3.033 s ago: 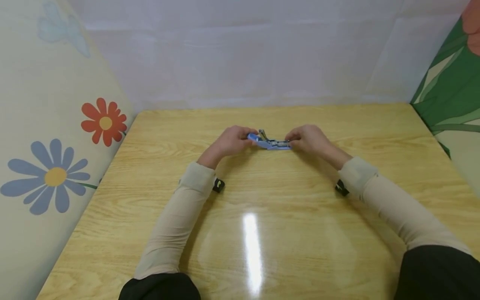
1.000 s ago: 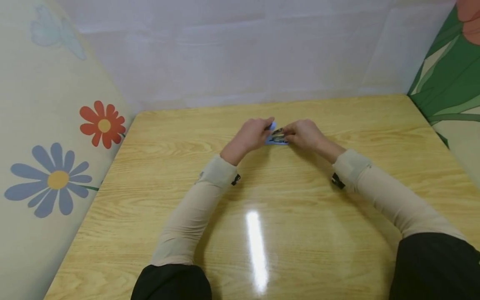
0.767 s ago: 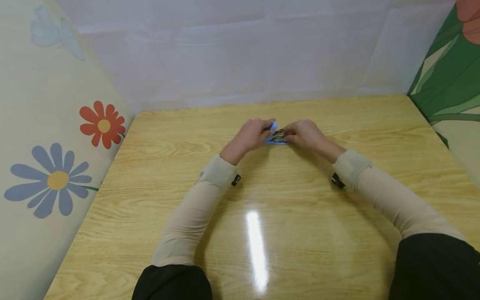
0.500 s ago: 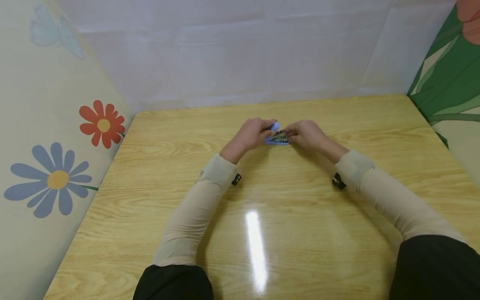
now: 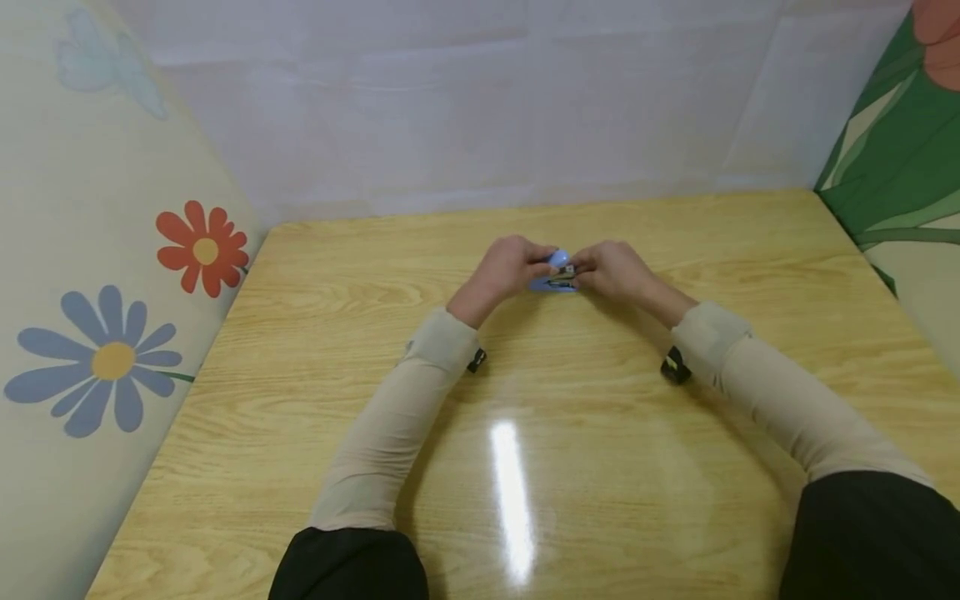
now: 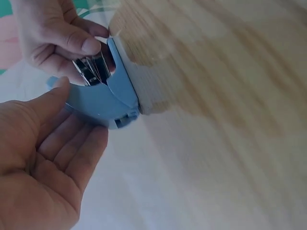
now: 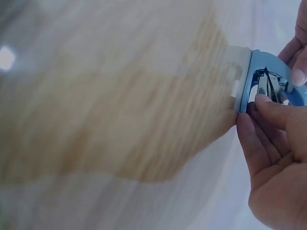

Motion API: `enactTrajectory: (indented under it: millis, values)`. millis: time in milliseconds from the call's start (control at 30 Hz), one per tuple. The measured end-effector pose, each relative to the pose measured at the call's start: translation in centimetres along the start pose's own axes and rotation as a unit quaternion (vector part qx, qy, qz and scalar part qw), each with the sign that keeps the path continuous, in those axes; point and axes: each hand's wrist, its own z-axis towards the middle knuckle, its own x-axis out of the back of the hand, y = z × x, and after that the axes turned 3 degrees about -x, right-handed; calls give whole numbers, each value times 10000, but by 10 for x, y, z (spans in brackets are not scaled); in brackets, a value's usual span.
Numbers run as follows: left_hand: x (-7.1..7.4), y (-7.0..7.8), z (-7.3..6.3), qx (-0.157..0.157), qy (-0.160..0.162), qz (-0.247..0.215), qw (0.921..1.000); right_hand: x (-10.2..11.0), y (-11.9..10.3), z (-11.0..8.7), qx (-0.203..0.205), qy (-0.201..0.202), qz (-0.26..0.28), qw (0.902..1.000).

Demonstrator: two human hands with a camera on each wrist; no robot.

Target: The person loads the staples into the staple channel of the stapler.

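Observation:
A light blue stapler [image 5: 561, 257] stands on the table between both hands, its top cover swung partway over its base. In the left wrist view, the left hand [image 6: 43, 158] pinches the cover [image 6: 98, 101] between thumb and fingers. At the other end, the right hand [image 7: 283, 158] has its thumb on the metal staple magazine [image 7: 269, 85] and its fingers at the end of the base [image 7: 246, 84]. The magazine's metal parts spread apart in a narrow V between cover and base. In the head view the fingers partly hide the stapler.
The wood-grain table [image 5: 585, 458] carries a bright light reflection near its front. A white sheet [image 5: 480, 100] hangs behind it. Panels with painted flowers [image 5: 112, 360] flank both sides. Dark wrist cameras [image 5: 675, 367] sit under the sleeve cuffs.
From lying spread wide, the stapler's cover has swung up and over to the right, nearer the magazine. The left hand has moved right with it; the right hand has shifted little.

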Motion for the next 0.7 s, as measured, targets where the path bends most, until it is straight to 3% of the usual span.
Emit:
enactTrajectory:
  millis: [133,400,700]
  values:
    - [-4,8,3,-113,26,705,9974,0,-1,0,122,111,-21,9999]
    - [-10,25,7,114,-41,1671,9859,-1,1,-2,115,285,-97,9995]
    - [-17,27,6,115,134,2099,9776,-4,-2,0,270,314,-272,9988]
